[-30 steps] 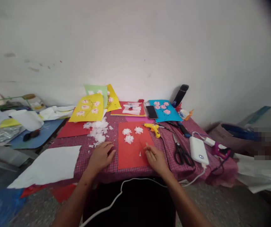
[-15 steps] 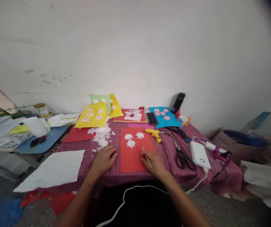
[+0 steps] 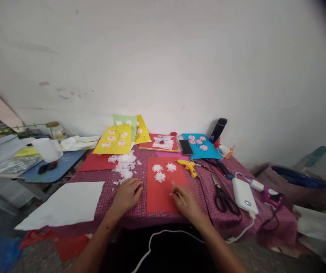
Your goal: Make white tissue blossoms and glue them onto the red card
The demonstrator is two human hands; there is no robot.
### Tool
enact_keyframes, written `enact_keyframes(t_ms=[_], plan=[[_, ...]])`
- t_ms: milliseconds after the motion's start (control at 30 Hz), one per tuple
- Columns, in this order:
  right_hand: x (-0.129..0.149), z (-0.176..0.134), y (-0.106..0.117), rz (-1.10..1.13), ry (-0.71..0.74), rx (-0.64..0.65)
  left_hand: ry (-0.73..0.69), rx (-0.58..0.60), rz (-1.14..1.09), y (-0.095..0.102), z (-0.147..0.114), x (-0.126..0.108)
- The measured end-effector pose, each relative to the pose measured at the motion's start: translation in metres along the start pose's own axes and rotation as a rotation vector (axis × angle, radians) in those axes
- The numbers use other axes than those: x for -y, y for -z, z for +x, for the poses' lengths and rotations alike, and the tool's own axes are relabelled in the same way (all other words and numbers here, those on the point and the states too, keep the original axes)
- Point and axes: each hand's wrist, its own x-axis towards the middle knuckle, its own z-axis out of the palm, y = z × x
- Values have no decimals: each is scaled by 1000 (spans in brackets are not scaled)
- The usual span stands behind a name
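My right hand (image 3: 186,201) is closed around a slim, tan wooden pencil (image 3: 182,198), its tip on the red sheet of paper (image 3: 160,201). A faint curved line shows on the paper just above the tip. Three white tissue-paper flowers (image 3: 160,177) sit on the upper part of that sheet. My left hand (image 3: 127,195) rests on the checked tablecloth left of the sheet, fingers loosely bent and apart, holding nothing. Beyond it lies a heap of torn white tissue scraps (image 3: 125,167).
Right of the sheet lie a yellow glue gun (image 3: 188,167), black scissors (image 3: 224,197) and a white power bank (image 3: 244,196). Flower pictures on yellow paper (image 3: 113,138) and blue paper (image 3: 201,148) stand or lie behind, with a phone (image 3: 185,147). White tissue (image 3: 63,203) covers the table's left front.
The view has shifted slightly. The pencil tip has moved a little toward me on the red sheet, below a faint line. My left hand stays beside the sheet.
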Motion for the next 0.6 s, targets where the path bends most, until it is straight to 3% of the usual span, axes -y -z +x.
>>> enact_keyframes(t_ms=[167, 267, 400, 600], plan=[[46, 30, -41, 55, 112, 45, 80, -155, -18, 0, -3, 7], [51, 34, -51, 106, 136, 48, 114, -199, -20, 0, -4, 11], [22, 17, -35, 174, 90, 16, 103, -155, -28, 1, -3, 7], [-8, 8, -8, 173, -19, -58, -129, 100, -41, 12, -1, -12]])
